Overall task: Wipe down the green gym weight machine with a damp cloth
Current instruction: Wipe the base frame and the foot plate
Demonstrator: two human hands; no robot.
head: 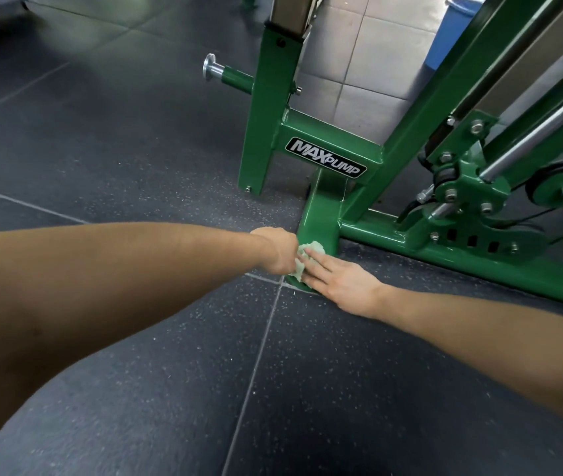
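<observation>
Left hand (pixel 278 250) bunching pale green cloth (pixel 307 259) in curled fingers, at foot of green machine frame (pixel 321 214) | right hand (pixel 345 280) lying flat, fingers straight, touching cloth just beside that foot | cloth looking soft, light, wadding easily; likely gripping best balled in fist.

Shiny green painted metal gym machine frame (pixel 321 204) with a black and silver name badge (pixel 326 161), pale green crumpled cloth (pixel 307 257), dark grey rubber floor (pixel 170 159) with tiny white speckles, blue plastic bucket (pixel 451 32).
</observation>
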